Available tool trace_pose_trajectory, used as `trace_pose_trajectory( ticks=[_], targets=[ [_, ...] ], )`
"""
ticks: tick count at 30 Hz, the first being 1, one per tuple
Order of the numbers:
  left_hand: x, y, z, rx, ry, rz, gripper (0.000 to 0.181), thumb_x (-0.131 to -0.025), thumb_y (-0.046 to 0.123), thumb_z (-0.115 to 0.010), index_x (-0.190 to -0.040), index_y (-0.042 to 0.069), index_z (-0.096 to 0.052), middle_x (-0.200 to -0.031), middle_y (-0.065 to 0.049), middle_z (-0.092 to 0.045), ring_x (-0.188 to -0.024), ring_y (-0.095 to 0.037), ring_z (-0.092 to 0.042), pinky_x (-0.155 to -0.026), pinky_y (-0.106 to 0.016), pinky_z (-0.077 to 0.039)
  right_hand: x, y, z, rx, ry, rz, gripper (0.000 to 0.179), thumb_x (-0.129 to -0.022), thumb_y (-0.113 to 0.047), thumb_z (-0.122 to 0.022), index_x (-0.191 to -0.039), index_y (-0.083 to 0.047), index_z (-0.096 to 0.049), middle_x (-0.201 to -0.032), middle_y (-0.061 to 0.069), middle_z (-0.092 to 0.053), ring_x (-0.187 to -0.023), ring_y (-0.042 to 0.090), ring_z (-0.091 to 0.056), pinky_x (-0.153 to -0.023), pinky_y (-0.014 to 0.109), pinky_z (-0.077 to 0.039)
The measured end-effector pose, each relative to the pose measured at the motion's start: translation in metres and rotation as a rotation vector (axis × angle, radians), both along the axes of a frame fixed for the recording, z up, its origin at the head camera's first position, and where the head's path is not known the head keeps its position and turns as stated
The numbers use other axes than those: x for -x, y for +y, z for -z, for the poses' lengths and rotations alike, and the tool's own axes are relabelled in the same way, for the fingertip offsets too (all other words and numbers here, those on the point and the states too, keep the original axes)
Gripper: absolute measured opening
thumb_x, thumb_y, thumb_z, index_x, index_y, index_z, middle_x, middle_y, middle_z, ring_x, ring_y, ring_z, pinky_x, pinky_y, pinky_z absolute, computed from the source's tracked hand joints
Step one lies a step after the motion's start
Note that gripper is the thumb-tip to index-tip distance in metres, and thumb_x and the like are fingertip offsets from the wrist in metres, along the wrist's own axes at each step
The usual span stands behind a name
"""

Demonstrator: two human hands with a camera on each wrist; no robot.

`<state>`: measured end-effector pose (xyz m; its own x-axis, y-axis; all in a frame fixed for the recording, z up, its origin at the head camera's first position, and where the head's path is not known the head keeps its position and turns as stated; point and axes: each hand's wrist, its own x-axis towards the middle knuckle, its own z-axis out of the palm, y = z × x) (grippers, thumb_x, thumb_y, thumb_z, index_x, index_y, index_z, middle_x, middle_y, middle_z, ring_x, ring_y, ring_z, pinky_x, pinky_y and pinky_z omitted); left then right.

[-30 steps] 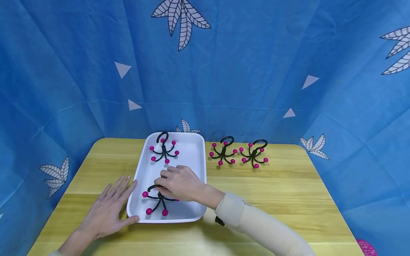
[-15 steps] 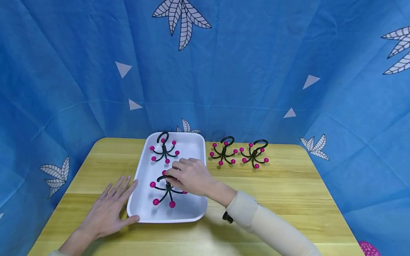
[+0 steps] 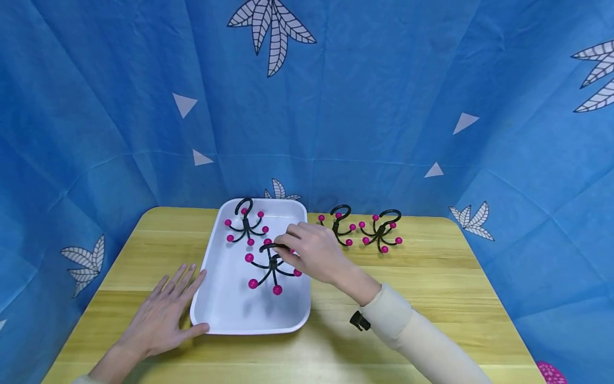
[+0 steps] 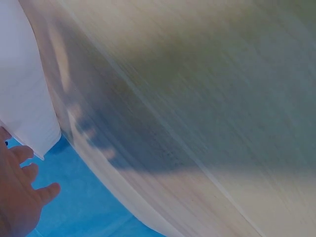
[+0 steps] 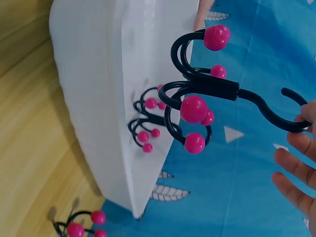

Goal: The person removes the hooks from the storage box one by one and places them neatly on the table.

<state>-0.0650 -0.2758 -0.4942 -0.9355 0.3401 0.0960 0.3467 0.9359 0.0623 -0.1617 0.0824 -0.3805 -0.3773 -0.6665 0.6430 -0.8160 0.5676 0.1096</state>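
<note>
My right hand pinches the curved top of a black multi-arm hanging hook with pink ball tips. It hangs over the white tray, its shadow on the tray floor. In the right wrist view, thumb and fingertips grip the crook of this hook, while the other fingers of the right hand are loosely extended. A second such hook stands at the far end inside the tray. My left hand lies with fingers spread at the tray's left rim, thumb at its near left corner.
Two more hooks of the same kind stand on the wooden table right of the tray: one hook partly behind my right hand, another hook farther right. A blue patterned curtain surrounds the table's back and sides.
The right hand has carried the held hook from the near part of the tray up, away and to the right, toward the tray's right side. The left hand has stayed in place.
</note>
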Motion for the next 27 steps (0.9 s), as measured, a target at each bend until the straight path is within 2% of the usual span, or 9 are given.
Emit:
trace_pose_trajectory(
  ticks=[14,20,27],
  targets=[
    [0.0,-0.002,0.0,0.003,-0.021,-0.007,0.112,-0.084,0.085,-0.06,-0.168,0.017,-0.031,-0.172,-0.021,-0.033,-0.159,-0.043,-0.032,-0.126,-0.067,-0.031,0.004,0.043,-0.006,0.063,-0.031,0.046,0.01,-0.088,-0.021,-0.085,-0.095,-0.016,-0.08,-0.084,-0.003,-0.073,-0.066,0.013,-0.064,-0.054,0.023,-0.053],
    [0.0,-0.001,0.0,-0.001,-0.022,-0.009,0.112,-0.083,0.083,-0.063,-0.167,0.017,-0.031,-0.172,-0.021,-0.033,-0.159,-0.043,-0.031,-0.127,-0.067,-0.03,0.007,0.06,-0.007,0.083,-0.007,0.066,0.013,-0.088,-0.021,-0.085,-0.098,-0.014,-0.08,-0.087,-0.001,-0.073,-0.067,0.015,-0.066,-0.056,0.026,-0.056],
    [0.0,-0.001,0.001,-0.007,-0.023,-0.008,0.112,-0.083,0.084,-0.061,-0.168,0.018,-0.029,-0.172,-0.021,-0.033,-0.16,-0.042,-0.03,-0.127,-0.067,-0.03,0.01,0.078,-0.004,0.097,0.021,0.079,0.015,-0.086,-0.02,-0.086,-0.096,-0.013,-0.079,-0.082,-0.001,-0.069,-0.066,0.016,-0.061,-0.05,0.026,-0.049]
  ],
)
